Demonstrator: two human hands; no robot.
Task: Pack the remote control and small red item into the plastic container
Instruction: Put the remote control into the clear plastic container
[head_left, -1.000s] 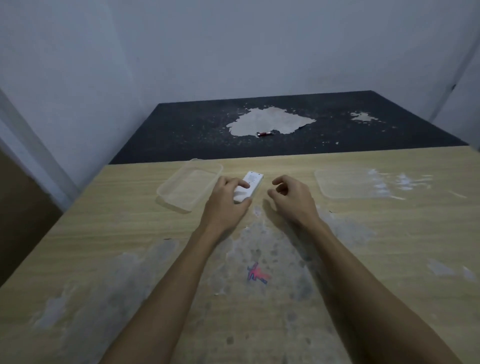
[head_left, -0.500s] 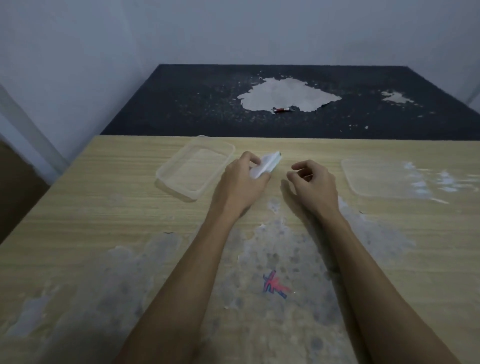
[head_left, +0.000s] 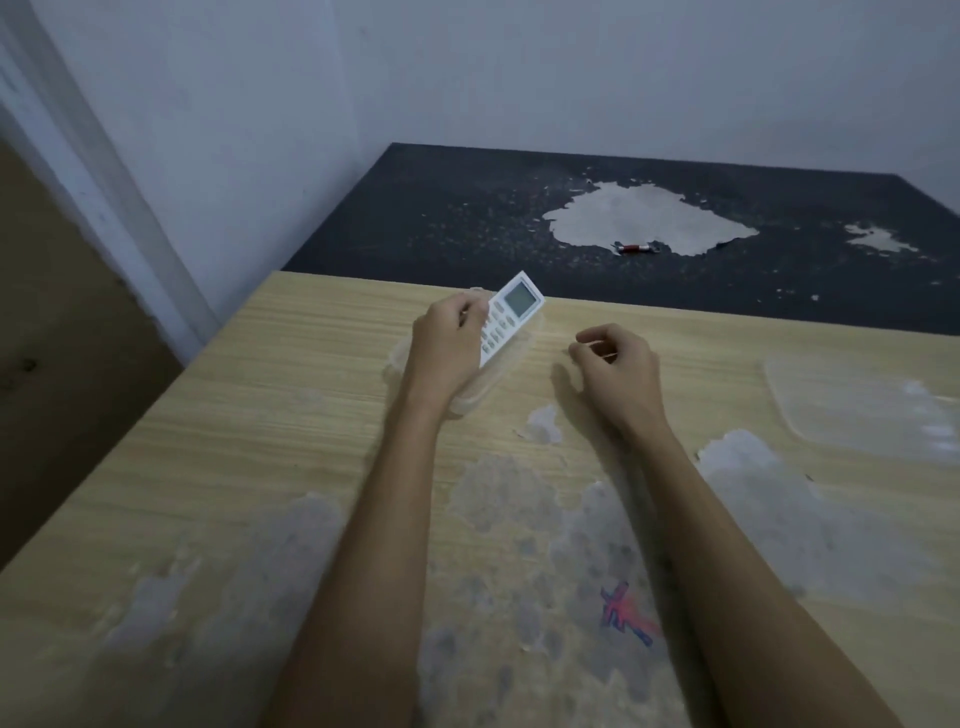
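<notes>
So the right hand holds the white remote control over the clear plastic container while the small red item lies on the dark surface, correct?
Not quite: the head view shows the left hand holding the white remote control over the clear plastic container. The small red item does lie on the dark surface.

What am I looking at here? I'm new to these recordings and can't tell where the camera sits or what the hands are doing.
There is no machine: the camera is worn on a person's head and looks down at their own two bare arms over a wooden table. The left hand holds a white remote control, tilted, over a clear plastic container. The right hand is loosely curled on the table and seems to hold nothing. A clear lid lies at the right. A small red item lies farther back on a dark surface.
</notes>
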